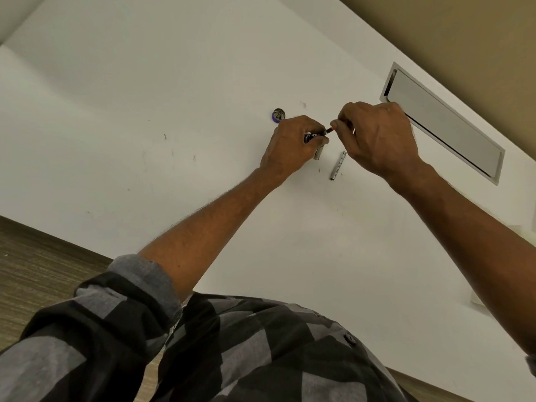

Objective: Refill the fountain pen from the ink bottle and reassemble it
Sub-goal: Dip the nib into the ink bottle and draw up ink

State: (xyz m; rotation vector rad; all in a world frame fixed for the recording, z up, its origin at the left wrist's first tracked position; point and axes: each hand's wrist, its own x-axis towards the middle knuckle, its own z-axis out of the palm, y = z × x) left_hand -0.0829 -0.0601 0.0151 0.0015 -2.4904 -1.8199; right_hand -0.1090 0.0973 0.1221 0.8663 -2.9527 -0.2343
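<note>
Mid-refill, near frame centre: the left hand [290, 146] gripped the open ink bottle [311, 137], the right hand [377, 134] pinched the pen's inner section [330, 129] over it (bottle cap [278, 114], barrel [338, 165] on the table [174, 97]), reassembly remaining.

No legible text or labels.

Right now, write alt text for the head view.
Two bare hands meet over a white table: the left hand grips a small dark object, the right hand pinches a thin pen part. A silver tube lies nearby.
</note>
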